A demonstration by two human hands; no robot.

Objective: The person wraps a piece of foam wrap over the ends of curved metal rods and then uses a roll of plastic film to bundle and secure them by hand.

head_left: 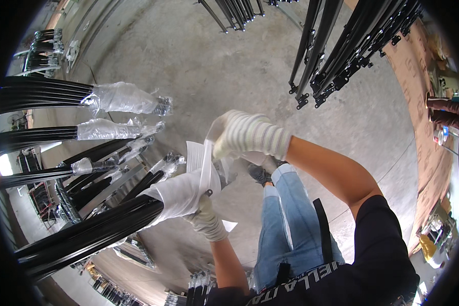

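A bundle of black metal tubes (97,232) slants in from the lower left, and white foam wrap (181,191) covers its near end. My left hand (207,220), in a striped knit glove, grips that wrapped end from below; its fingertips are partly hidden. Above and to the right, my gloved right hand (250,135) is closed on the wrap, whose strip runs taut from the bundle up to the fingers. A loose flap of wrap stands up beside the strip. Slight blur covers the right fingers.
Several tube bundles with plastic-wrapped ends (125,98) jut in from the left. Black tubes with end brackets (336,56) stand at the upper right. Brown cardboard sheeting (413,76) lies along the right side. Bare concrete floor (188,61) stretches between them.
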